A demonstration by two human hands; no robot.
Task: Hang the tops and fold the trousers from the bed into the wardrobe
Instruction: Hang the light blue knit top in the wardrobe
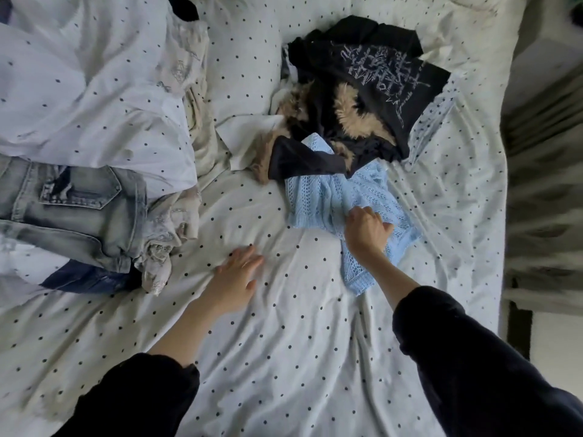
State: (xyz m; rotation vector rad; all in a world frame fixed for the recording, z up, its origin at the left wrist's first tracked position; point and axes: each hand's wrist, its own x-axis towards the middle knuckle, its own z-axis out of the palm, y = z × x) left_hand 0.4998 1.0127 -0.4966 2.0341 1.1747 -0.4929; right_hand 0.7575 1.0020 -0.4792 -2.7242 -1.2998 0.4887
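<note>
Head view: your right hand (367, 230) is closed on the light blue knitted top (318, 197), fingers curled into a bunch of the knit near its lower right part. The top lies crumpled on the dotted sheet (284, 326), right of centre. Its long axis runs from the near corner by your right forearm up and away to the left, where its far end is tucked under a dark garment (303, 159) and the fur-trimmed black pile (356, 115). Most of the fabric therefore lies beyond and to the left of your gripping fingers.

Your left hand (235, 279) rests flat on the sheet, fingers straight and spread, holding nothing. It sits well apart from the top, nearer the washed denim jeans (72, 209) at the left. The right hand is plainly the nearer. A lift will likely drag against the overlying dark garment.
</note>
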